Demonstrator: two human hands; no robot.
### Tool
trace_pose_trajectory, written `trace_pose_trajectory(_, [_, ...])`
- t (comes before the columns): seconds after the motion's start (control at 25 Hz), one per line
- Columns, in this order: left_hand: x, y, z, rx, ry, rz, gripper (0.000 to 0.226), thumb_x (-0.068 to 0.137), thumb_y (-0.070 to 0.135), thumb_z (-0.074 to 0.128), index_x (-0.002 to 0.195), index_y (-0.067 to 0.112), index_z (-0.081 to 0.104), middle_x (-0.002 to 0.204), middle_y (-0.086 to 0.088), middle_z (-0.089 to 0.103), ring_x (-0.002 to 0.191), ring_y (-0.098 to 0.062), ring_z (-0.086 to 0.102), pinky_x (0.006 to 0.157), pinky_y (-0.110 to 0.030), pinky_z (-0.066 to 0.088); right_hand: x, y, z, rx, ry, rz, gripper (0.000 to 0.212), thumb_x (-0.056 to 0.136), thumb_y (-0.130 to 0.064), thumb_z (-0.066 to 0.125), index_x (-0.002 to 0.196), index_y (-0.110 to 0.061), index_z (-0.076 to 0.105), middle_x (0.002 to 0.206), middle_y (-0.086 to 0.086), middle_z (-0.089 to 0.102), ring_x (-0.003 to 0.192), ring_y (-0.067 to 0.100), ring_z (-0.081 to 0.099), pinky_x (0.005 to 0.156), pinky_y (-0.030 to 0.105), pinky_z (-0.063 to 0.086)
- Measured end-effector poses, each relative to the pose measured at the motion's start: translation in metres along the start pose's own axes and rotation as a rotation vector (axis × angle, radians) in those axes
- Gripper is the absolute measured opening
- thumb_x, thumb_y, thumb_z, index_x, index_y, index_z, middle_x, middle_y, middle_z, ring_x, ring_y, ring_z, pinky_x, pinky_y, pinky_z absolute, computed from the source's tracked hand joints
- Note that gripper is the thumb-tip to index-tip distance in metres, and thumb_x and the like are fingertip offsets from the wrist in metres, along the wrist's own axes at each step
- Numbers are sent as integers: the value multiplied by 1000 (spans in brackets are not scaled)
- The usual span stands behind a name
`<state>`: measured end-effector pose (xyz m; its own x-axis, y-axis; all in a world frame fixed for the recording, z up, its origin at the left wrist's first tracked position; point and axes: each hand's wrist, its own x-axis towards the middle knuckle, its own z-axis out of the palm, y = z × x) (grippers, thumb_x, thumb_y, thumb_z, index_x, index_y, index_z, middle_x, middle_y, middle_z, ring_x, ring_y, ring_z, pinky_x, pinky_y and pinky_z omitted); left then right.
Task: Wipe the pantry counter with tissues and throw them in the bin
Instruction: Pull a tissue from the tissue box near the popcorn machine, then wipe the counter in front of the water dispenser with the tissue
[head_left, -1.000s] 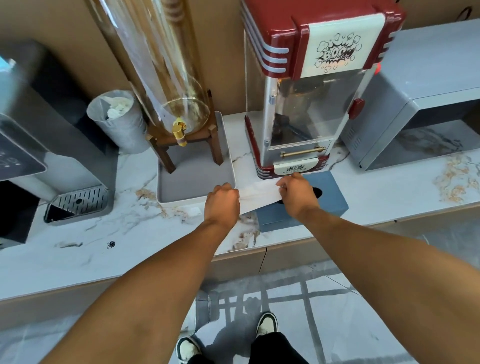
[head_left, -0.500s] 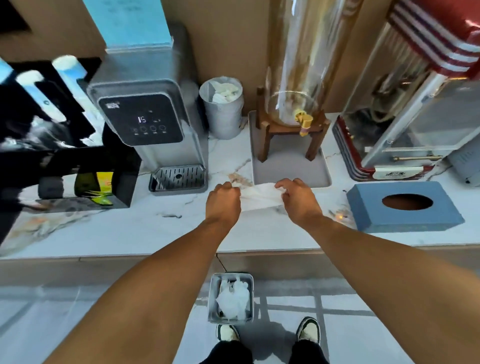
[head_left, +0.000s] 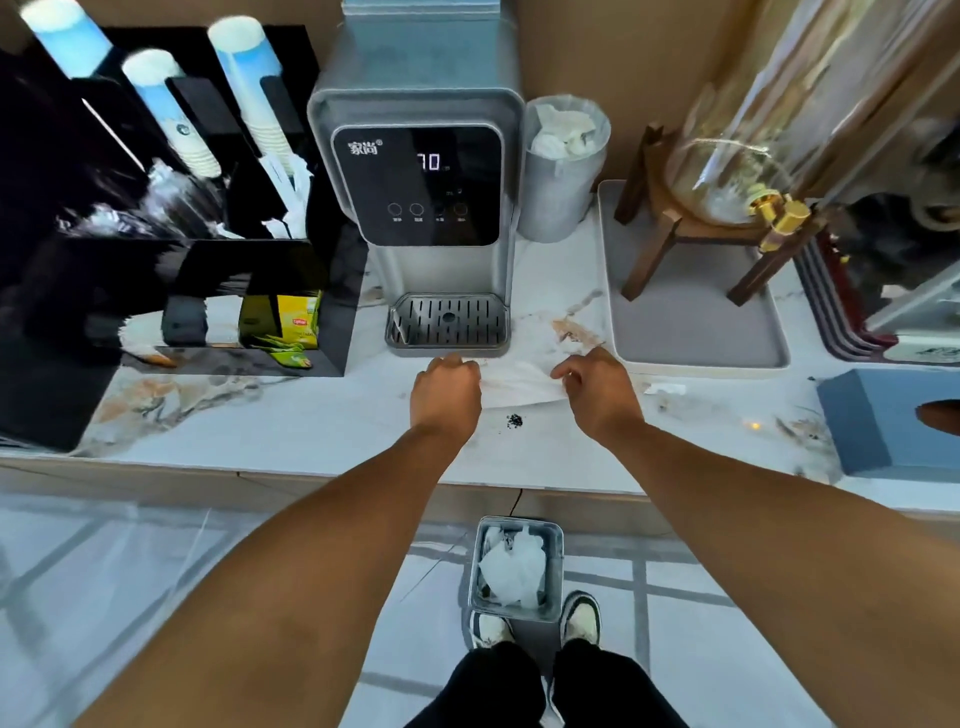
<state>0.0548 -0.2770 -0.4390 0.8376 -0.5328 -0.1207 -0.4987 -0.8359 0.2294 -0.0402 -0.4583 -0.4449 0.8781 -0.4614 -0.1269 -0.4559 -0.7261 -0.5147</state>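
Both hands and the tissue (head_left: 519, 387) have shifted left along the counter (head_left: 322, 421), from near the tray (head_left: 691, 322) to just in front of the dispenser (head_left: 421, 208) and its drip grate (head_left: 448, 322). Left hand (head_left: 445, 392) pinches the tissue's left edge with closed fingers; right hand (head_left: 597, 389) pinches its right edge the same way. Between them the tissue is stretched flat, low over the counter. A dark speck (head_left: 514, 420) lies just nearer than the tissue, and brown stains (head_left: 574, 330) lie beyond it beside the tray. On the floor below, the bin (head_left: 517, 569) holds crumpled tissues, next to the shoes (head_left: 579, 618). A blue tissue box (head_left: 893, 421) sits far right.
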Motion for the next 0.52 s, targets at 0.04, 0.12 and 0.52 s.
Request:
trace_pose_trajectory(0.04, [2, -4, 3, 4, -2, 2, 22, 87, -5, 53, 97, 5, 70, 103, -13, 63, 96, -36, 60, 79, -40, 50, 4, -1, 5, 5, -1, 5, 25, 98, -9, 52, 104, -19, 74, 117, 11, 58, 105, 29, 61, 88, 24, 45])
trace_pose_trajectory(0.12, [4, -11, 10, 23, -9, 6, 20, 87, -5, 53, 96, 5, 69, 102, -14, 62, 93, -37, 59, 76, -40, 48, 9, -1, 12, 14, -10, 11, 25, 98, -8, 52, 105, -19, 74, 116, 11, 58, 103, 28, 61, 85, 21, 43])
trace_pose_trajectory(0.52, [15, -39, 42, 66, -27, 145, 22, 93, 3, 56, 109, 7, 70, 119, -12, 58, 114, -34, 50, 97, -44, 41, 25, 18, 39, 36, -60, -21, 23, 98, -10, 53, 108, -18, 72, 102, 4, 53, 95, 26, 60, 87, 27, 46])
